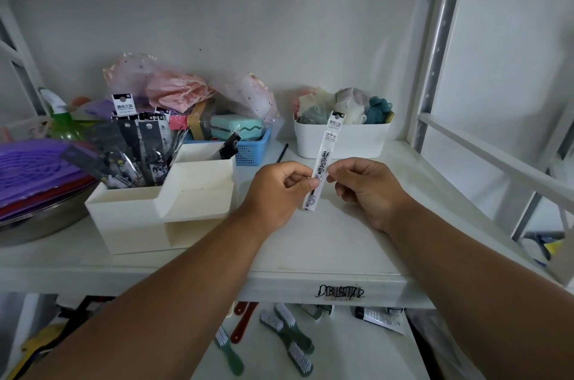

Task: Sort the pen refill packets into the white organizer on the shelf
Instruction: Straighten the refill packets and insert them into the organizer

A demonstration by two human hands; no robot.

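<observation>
A long white pen refill packet (325,149) stands nearly upright above the middle of the shelf. My left hand (275,190) pinches its lower part from the left, and my right hand (366,187) pinches it from the right. The white organizer (161,212) sits to the left on the shelf. Its back left compartment holds several dark refill packets (136,146) standing on end. One dark packet (230,145) leans in the back right compartment. The front compartments look bare.
A blue basket (253,149) with pink bags stands behind the organizer. A white bin (341,139) of soft items sits at the back right. A metal bowl with purple lids (37,187) fills the left. Brushes (289,339) lie on the shelf below.
</observation>
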